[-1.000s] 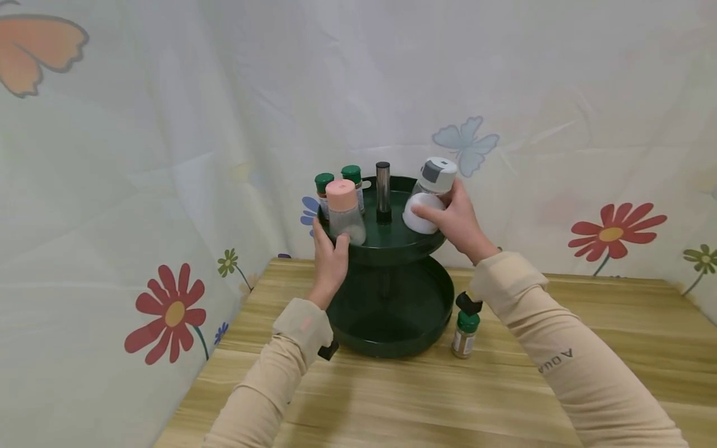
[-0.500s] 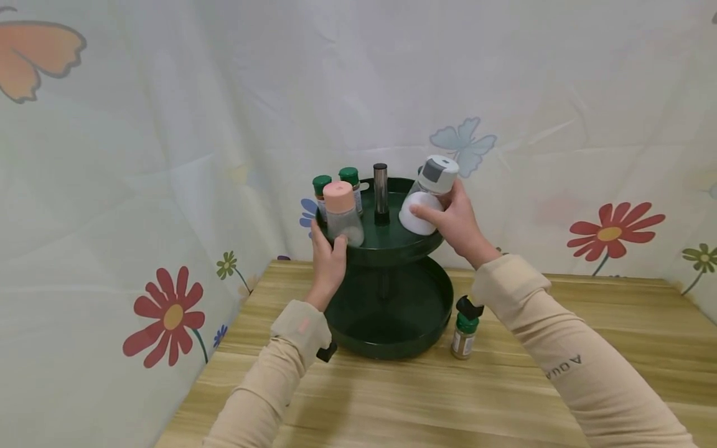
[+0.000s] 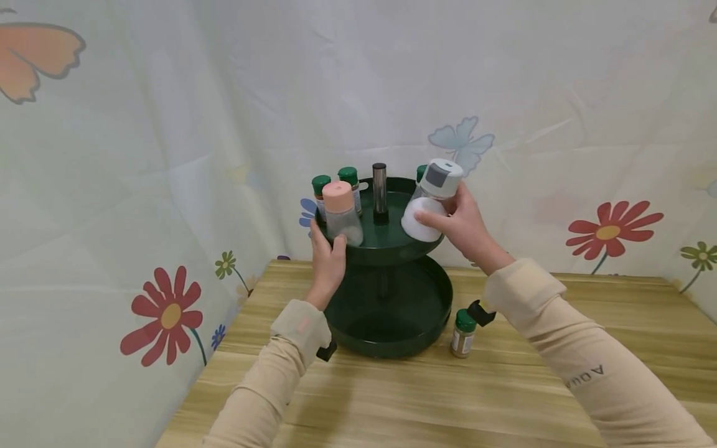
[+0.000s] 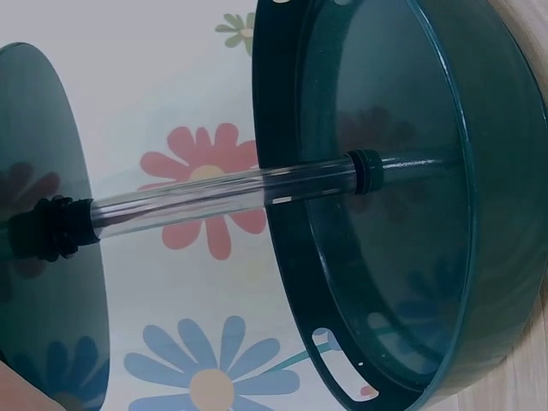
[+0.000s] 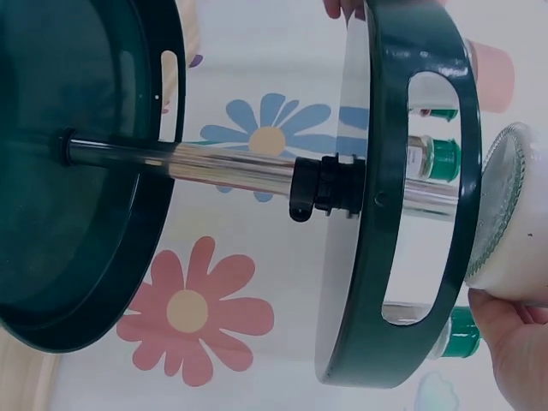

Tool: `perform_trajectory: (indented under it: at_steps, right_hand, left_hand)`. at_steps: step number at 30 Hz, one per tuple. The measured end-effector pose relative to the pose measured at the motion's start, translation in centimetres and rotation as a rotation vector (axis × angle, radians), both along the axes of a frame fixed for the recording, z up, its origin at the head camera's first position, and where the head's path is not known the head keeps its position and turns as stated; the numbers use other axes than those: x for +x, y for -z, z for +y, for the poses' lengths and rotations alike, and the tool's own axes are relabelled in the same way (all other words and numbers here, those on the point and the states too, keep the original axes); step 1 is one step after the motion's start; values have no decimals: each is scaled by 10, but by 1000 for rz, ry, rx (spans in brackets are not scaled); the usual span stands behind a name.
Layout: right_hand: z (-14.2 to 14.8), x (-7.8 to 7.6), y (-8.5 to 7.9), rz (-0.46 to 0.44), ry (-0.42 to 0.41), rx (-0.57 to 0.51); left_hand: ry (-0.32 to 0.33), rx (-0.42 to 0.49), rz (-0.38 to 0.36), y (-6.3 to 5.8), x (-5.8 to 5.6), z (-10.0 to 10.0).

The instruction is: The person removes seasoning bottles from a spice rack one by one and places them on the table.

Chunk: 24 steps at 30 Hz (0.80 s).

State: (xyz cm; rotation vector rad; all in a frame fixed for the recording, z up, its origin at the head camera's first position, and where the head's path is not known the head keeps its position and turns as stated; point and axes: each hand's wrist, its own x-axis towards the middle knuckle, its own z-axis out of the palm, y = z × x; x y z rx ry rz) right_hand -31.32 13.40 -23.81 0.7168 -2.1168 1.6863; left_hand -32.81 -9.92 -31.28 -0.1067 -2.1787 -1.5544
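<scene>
My right hand (image 3: 467,221) grips a seasoning jar (image 3: 422,219) with a white-and-grey cap and white lower part. The jar is tilted over the right side of the upper tray (image 3: 386,255) of a dark green two-tier rack; its glass base (image 5: 501,205) is right by the rim in the right wrist view. At the left rim, my left hand (image 3: 327,264) grips that tray, thumb in front and fingers underneath. By the thumb stands a clear jar with a pink cap (image 3: 338,197). Green-capped spice jars (image 3: 348,177) stand behind it, and another (image 3: 422,171) is partly hidden behind the held jar.
The lower tray (image 3: 386,348) stands on the wooden table (image 3: 392,404), joined to the upper one by a metal post (image 4: 223,193). A green-capped spice jar (image 3: 462,339) is on the table at its right. A flowered curtain (image 3: 269,93) hangs behind.
The seasoning jar in my right hand moves slightly right and down, uncovering a green cap behind it. My right forearm shifts right. The left hand stays at the rim.
</scene>
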Motion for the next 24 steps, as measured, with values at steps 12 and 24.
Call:
perform_trajectory:
  at_steps: [12,24]
  right_hand:
    - [18,23,5,27,-39,91]
    - [41,41,18,-24,-27,214]
  left_hand:
    - [7,3,3,-1,1,2]
    - [-12,10,8,1,-1,2]
